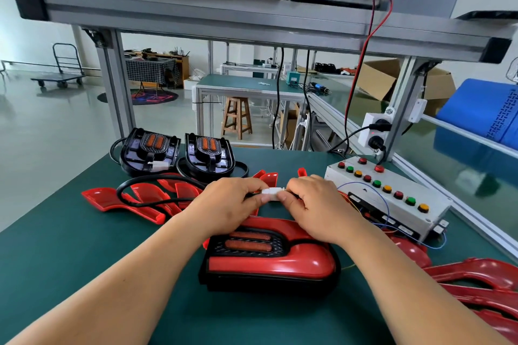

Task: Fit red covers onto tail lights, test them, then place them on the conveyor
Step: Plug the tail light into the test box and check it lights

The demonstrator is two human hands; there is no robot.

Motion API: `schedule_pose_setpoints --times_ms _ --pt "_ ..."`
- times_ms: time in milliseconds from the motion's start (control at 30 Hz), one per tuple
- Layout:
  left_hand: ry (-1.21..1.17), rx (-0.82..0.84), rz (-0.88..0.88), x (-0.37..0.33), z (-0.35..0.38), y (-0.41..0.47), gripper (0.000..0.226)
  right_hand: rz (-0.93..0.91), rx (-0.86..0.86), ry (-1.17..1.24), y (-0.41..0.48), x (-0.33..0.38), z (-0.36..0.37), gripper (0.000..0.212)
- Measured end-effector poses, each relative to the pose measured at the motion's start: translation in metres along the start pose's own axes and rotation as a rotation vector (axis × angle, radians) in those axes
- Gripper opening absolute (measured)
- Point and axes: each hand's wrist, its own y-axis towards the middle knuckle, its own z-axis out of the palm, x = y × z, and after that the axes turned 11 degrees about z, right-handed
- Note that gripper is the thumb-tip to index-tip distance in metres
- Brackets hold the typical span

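Nearest the camera, low centre, the tail light lies on the green desk with its red cover fitted. Just above it my left hand and right hand each pinch one half of the white connector, fingers curled, halves touching. I judge fitting done for this unit and testing at the button test box in hand; the conveyor, right, is not yet reached. Two bare tail lights wait behind, beside loose red covers. Upper right, an open cardboard box hides its contents.
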Motion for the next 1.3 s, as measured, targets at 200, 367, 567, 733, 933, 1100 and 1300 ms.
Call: schedule_pose_setpoints --times_ms 200,367,567,733,933,1100,1300 --pt "-0.025 0.006 0.004 -0.001 -0.003 0.000 0.029 -0.030 -0.020 0.099 0.000 -0.004 0.000 0.034" --pt "-0.035 0.007 0.012 0.001 -0.004 0.000 0.028 -0.063 -0.026 0.144 -0.001 -0.007 0.001 0.038" --pt "-0.051 -0.009 0.006 0.004 -0.005 0.002 0.023 -0.077 0.004 0.172 -0.001 -0.010 0.003 0.034" --pt "-0.063 -0.011 0.010 0.005 -0.005 0.002 0.021 -0.086 0.027 0.165 -0.001 -0.011 0.002 0.024" --pt "-0.045 -0.020 0.013 0.003 -0.006 0.002 0.021 -0.077 0.014 0.176 0.000 -0.011 0.000 0.024" --pt "0.052 0.008 0.047 -0.016 -0.005 0.002 0.034 -0.067 0.028 0.159 -0.001 -0.008 -0.001 0.025" --pt "0.170 0.019 0.125 -0.030 0.000 0.006 0.032 -0.125 -0.029 0.206 -0.002 -0.004 -0.010 0.023"
